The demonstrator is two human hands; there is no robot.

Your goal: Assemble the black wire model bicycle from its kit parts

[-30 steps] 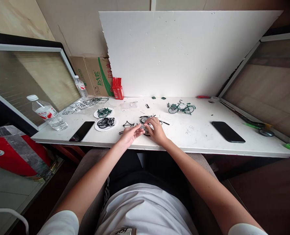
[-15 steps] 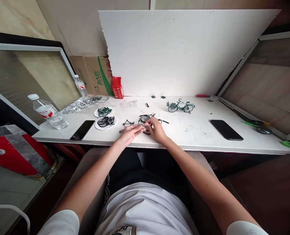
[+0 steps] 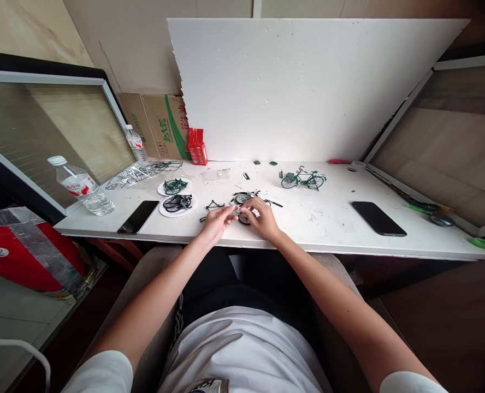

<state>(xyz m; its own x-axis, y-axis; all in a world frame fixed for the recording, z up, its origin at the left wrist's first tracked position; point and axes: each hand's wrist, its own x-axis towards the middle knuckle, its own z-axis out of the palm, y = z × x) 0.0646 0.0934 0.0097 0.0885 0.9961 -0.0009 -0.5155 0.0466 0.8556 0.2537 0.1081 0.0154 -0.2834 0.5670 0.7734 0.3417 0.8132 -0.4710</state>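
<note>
The white table point(image 3: 308, 240) carried a left phone point(image 3: 138, 216) and a right phone point(image 3: 379, 218), two paper plates point(image 3: 177, 204) of small parts, a green model bicycle point(image 3: 303, 179) toward the back, a water bottle point(image 3: 81, 186) lying at its left edge, and wheel parts point(image 3: 242, 197) near the front middle

Cardboard box point(image 3: 160, 123) against wall: large green Chinese characters, printed sideways, too blurred to read with certainty; small dark printed square low on same face, unreadable.
Water bottle point(image 3: 81, 188) at left: red-and-white label, print illegible.
Second bottle point(image 3: 135, 143) beside box: similar label, unreadable.
Red carton point(image 3: 197, 147): white marks, not legible.
Red bag point(image 3: 17, 256) lower left: round white logo, lettering too small.
</note>
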